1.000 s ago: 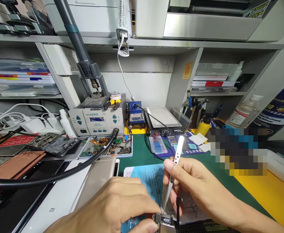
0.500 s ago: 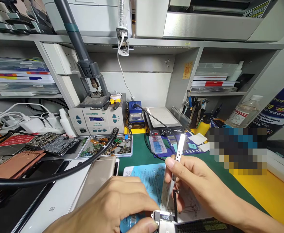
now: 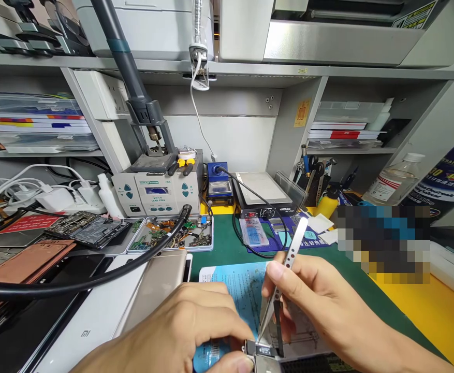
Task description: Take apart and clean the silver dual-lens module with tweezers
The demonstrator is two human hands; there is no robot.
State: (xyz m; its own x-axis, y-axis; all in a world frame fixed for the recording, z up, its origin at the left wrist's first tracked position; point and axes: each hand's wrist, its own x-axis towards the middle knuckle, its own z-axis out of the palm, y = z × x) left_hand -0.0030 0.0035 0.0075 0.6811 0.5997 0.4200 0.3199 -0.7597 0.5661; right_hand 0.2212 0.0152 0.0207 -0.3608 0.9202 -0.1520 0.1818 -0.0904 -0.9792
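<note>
At the worktop's point(image 3: 227, 251) near edge my left hand point(image 3: 188, 331) pinches the small module point(image 3: 264, 351), likely light and fragile, by its sides, while my right hand point(image 3: 320, 305) grips tweezers point(image 3: 287, 264) tipped at it.

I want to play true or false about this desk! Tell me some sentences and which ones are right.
1. The right hand holds tweezers. True.
2. The left hand lies flat, far from the part. False: its fingers hold the part.
3. The tweezers' tips point down at the part. True.
4. The mat is red. False: it is green.
5. The tray holds small circuit bits. True.
</note>
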